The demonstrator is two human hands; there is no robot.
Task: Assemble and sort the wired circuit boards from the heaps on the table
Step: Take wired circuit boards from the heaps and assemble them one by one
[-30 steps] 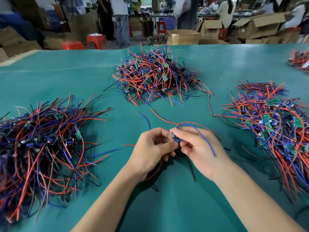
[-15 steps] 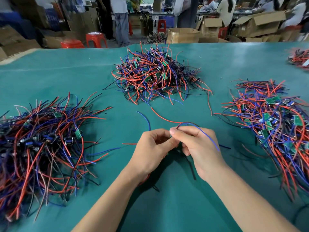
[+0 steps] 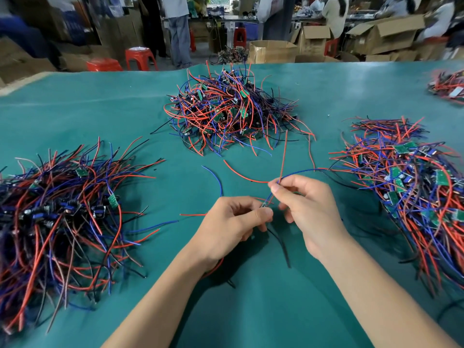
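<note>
Between the heaps, over the green table (image 3: 75,109), my left hand (image 3: 231,222) pinches a small circuit board (image 3: 264,205) while my right hand (image 3: 308,209) pinches its blue wire (image 3: 296,173) just above. I judge I'm straightening the leads; next comes dropping the board onto the right heap (image 3: 411,187). I count four heaps: left (image 3: 62,212), middle (image 3: 231,109), right, and far corner (image 3: 449,85).

Four heaps of wired boards are lying on the table (image 3: 251,310): left (image 3: 57,217), far (image 3: 231,111), right (image 3: 411,197), far-right (image 3: 449,84); two red stools (image 3: 139,57) (image 3: 104,65) are standing beyond.
</note>
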